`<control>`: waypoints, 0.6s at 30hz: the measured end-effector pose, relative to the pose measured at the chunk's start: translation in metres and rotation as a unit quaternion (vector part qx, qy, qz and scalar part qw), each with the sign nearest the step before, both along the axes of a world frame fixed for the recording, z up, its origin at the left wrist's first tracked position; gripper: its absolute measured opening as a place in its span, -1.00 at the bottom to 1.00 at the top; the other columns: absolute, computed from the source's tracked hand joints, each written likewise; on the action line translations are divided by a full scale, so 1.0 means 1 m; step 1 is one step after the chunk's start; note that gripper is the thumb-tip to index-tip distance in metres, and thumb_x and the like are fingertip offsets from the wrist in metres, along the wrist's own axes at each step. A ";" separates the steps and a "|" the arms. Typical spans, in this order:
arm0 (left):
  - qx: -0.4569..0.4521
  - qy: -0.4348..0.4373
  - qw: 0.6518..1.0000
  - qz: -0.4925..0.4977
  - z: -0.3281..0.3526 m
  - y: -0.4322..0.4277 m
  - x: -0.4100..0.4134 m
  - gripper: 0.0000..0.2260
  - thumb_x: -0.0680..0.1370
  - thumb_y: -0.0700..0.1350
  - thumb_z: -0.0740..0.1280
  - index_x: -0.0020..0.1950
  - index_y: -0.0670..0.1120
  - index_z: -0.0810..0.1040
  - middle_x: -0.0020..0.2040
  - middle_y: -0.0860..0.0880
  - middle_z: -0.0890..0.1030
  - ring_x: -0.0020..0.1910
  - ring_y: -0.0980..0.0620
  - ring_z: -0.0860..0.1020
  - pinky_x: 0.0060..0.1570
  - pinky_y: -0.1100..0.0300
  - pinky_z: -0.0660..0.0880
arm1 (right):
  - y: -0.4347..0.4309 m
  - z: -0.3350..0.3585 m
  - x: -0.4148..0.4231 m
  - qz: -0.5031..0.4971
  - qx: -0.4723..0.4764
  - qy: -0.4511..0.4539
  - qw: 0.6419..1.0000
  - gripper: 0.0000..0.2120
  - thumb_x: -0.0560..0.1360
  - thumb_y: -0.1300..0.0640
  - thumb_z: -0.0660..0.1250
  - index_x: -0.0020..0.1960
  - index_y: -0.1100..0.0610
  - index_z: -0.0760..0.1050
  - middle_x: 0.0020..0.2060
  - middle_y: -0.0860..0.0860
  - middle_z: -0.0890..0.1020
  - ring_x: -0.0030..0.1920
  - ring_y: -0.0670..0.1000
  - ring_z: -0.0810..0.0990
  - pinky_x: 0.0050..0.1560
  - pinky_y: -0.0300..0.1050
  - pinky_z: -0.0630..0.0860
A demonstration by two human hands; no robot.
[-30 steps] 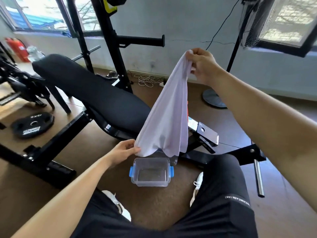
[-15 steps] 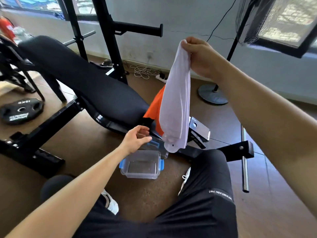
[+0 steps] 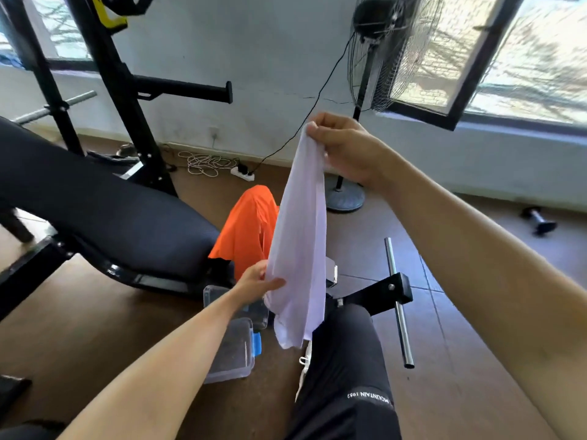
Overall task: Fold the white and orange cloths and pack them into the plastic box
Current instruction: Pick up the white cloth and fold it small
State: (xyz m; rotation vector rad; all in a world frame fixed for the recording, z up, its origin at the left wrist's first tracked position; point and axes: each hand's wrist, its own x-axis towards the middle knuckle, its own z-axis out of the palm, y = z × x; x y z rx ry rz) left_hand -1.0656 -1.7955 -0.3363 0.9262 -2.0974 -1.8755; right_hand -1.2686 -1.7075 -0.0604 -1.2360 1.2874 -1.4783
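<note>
pinching the white cloth (image 3: 300, 249) at its top, centre frame, the right hand (image 3: 346, 150) lets it hang; the left hand (image 3: 257, 282) grips its lower edge. orange cloth (image 3: 246, 227) sits behind; plastic box (image 3: 235, 354) on the floor (image 3: 95, 328) below.

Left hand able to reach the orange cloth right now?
Probably yes, once freed. The left hand is pinching the white cloth low down, so it must let go first. The orange cloth lies draped on the weight bench end just beyond that hand, nothing between them.
</note>
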 end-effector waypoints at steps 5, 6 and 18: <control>-0.078 -0.088 0.993 -0.027 -0.022 -0.003 0.018 -0.79 0.45 0.06 0.53 -0.01 -0.02 0.69 -0.03 0.00 0.72 -0.01 0.01 0.69 0.08 -0.04 0.65 | 0.014 -0.017 -0.026 -0.087 0.013 0.112 0.990 -0.88 0.54 0.25 0.42 -0.13 0.10 0.54 -0.24 -0.05 0.61 -0.21 -0.11 0.59 -0.08 -0.22 0.53; -0.081 -0.105 0.991 -0.028 -0.025 -0.004 0.029 -0.78 0.45 0.09 0.52 -0.03 -0.01 0.69 -0.05 0.01 0.72 -0.02 0.03 0.69 0.06 -0.01 0.65 | 0.015 -0.022 -0.029 -0.099 0.014 0.123 0.987 -0.89 0.53 0.25 0.44 -0.13 0.10 0.55 -0.24 -0.03 0.62 -0.20 -0.08 0.59 -0.07 -0.20 0.51; -0.142 -0.211 0.967 0.023 -0.045 -0.038 0.138 -0.81 0.53 0.08 0.45 -0.15 -0.02 0.72 -0.24 -0.04 0.69 -0.26 -0.02 0.63 -0.24 0.10 0.60 | 0.000 -0.074 -0.044 -0.231 0.045 0.185 0.954 -0.93 0.56 0.29 0.40 -0.03 0.22 0.50 -0.32 0.10 0.59 -0.47 0.00 0.57 -0.48 -0.15 0.50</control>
